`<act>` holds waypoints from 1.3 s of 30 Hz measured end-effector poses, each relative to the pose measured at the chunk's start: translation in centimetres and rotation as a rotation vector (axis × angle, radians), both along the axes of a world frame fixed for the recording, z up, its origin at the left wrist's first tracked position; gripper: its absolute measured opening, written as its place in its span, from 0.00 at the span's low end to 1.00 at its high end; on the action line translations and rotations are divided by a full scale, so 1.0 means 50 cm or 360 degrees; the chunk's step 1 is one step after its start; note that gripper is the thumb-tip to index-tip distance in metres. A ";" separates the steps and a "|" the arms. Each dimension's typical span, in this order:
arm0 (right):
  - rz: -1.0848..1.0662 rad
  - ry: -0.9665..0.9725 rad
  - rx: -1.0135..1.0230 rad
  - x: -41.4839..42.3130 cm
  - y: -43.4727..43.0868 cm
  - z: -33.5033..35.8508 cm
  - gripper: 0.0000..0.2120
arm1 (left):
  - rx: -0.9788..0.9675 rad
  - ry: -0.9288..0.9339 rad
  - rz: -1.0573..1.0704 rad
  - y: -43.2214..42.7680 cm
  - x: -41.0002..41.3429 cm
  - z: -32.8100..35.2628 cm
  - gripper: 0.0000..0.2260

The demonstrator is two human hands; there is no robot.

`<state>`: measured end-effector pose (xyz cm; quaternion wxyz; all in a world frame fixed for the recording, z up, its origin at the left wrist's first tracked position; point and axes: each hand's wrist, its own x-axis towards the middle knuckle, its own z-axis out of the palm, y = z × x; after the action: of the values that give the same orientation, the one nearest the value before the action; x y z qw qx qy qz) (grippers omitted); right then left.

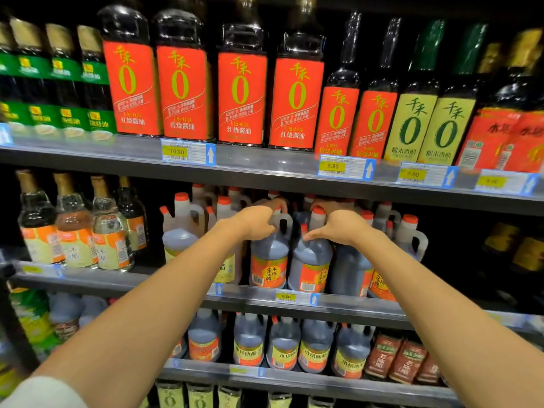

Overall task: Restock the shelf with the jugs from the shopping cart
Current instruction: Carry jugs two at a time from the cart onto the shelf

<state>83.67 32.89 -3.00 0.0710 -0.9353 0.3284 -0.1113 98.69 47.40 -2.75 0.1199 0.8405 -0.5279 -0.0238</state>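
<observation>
Both arms reach forward to the middle shelf, a grey metal board with a clear price rail along its front edge. The left jug, translucent plastic filled with dark liquid, with an orange-red paper label and a looped handle at the neck, stands upright at the front of this shelf. The left hand grips it at the top. Its fingers are curled together over the handle loop, and their tips are hidden behind it. The right jug, of the same make and with a red screw cap, stands upright just beside the left jug, the two bodies touching or nearly so. The right hand holds its neck. The thumb lies along the near shoulder and the fingers are curled over the far side; whether they are spread or pressed together cannot be told. More red-capped jugs stand in rows behind and to either side. A yellow price tag sits on the rail below the two held jugs. The shelf above carries tall dark bottles with red labels. The shelf below holds dark jugs with yellow labels. Clear glass bottles with gold caps stand at the left of the middle shelf. A white sleeve covers the left upper arm.
</observation>
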 end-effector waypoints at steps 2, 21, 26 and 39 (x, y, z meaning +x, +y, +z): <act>-0.0063 -0.0020 -0.0001 0.003 0.010 -0.006 0.37 | 0.0006 0.0011 -0.0008 -0.001 0.001 0.001 0.09; -0.0216 -0.0242 -0.0172 0.007 0.090 -0.039 0.21 | -0.0207 0.0035 -0.0084 0.006 0.004 -0.037 0.09; -0.0066 -0.0498 -0.0360 -0.057 0.095 -0.064 0.21 | -0.0343 -0.0307 -0.0136 0.024 -0.015 -0.046 0.14; -0.0191 -0.0555 -0.0665 -0.280 -0.026 -0.062 0.18 | -0.0657 -0.0967 -0.0208 -0.059 -0.208 -0.059 0.16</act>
<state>69.69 31.57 -6.08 -0.0746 -0.8752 0.3359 -0.3400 88.28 44.43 -5.70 0.1227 0.7320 -0.5855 0.3261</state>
